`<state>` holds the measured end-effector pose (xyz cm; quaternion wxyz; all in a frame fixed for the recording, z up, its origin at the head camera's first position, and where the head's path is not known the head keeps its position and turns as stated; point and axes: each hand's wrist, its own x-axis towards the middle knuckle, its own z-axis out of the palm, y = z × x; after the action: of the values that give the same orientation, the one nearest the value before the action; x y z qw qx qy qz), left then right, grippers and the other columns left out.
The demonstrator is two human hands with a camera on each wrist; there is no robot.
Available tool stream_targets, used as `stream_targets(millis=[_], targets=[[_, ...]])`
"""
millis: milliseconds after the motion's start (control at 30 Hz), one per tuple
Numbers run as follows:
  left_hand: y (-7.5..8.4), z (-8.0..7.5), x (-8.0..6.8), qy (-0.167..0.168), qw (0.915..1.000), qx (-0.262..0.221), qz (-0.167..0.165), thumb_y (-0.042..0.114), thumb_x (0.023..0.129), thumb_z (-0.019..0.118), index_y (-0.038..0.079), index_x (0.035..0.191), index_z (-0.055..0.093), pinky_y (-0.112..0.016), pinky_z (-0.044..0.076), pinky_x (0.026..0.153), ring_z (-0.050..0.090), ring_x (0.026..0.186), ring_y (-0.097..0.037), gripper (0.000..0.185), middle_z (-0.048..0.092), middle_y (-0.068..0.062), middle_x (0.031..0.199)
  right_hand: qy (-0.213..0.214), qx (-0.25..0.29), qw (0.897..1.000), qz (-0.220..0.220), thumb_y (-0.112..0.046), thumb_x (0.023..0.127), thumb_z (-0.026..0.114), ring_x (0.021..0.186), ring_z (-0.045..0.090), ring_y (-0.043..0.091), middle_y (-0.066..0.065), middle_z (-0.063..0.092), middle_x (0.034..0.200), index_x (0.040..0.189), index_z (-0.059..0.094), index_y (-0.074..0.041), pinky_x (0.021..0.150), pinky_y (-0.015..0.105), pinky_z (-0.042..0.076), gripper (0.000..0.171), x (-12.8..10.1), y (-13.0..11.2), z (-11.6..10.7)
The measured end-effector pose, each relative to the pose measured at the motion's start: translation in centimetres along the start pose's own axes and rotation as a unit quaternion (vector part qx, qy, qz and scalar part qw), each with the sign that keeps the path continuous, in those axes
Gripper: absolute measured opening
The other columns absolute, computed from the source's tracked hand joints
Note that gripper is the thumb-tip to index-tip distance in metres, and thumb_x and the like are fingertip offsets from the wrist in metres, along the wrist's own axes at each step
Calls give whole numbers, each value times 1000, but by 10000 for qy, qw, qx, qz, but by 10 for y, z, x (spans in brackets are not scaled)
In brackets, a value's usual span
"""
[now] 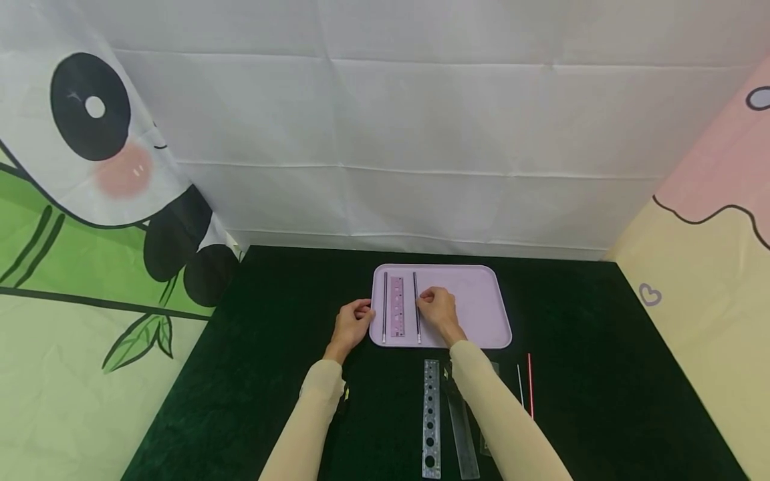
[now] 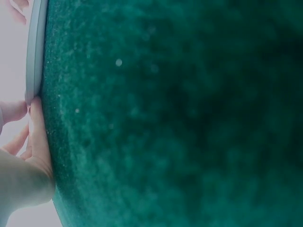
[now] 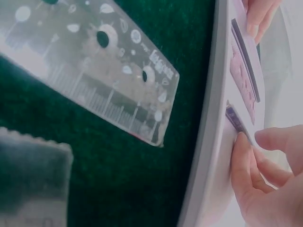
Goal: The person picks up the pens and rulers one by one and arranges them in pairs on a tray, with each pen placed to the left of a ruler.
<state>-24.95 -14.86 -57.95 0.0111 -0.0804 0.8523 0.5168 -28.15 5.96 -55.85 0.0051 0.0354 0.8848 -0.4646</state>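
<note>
Already three items lie in a row on the pale pink plastic tray (image 1: 475,294): two thin dark pens and a pink patterned ruler (image 1: 397,306) between them. The right hand (image 1: 438,306) pinches the right-hand pen (image 1: 416,304); the left hand (image 1: 353,322), fingers loosely curled, touches the tray's left edge. Still on the dark green tabletop (image 1: 271,347): a clear stencil ruler (image 1: 430,417), other rulers, red and white sticks.

On the table (image 1: 289,321) sits a tray (image 1: 475,300) — in it a ruler (image 1: 397,306) between two pens (image 1: 385,304). Nearer the person lie two more rulers (image 1: 430,417), with thin sticks (image 1: 529,384) to their right.
</note>
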Motion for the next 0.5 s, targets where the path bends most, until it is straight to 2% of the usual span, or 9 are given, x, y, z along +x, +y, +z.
stream_targets(millis=[500], targets=[[-1,0,1,-21,10000,-26,-12,12,102,64,2,134,65,-42,51,94,61,103,-26,34,66,-12,114,-3,383,9993,9,-10,97,65,86,64,25,14,69,98,113,69,2,79,38,54,20,-10,10,-7]])
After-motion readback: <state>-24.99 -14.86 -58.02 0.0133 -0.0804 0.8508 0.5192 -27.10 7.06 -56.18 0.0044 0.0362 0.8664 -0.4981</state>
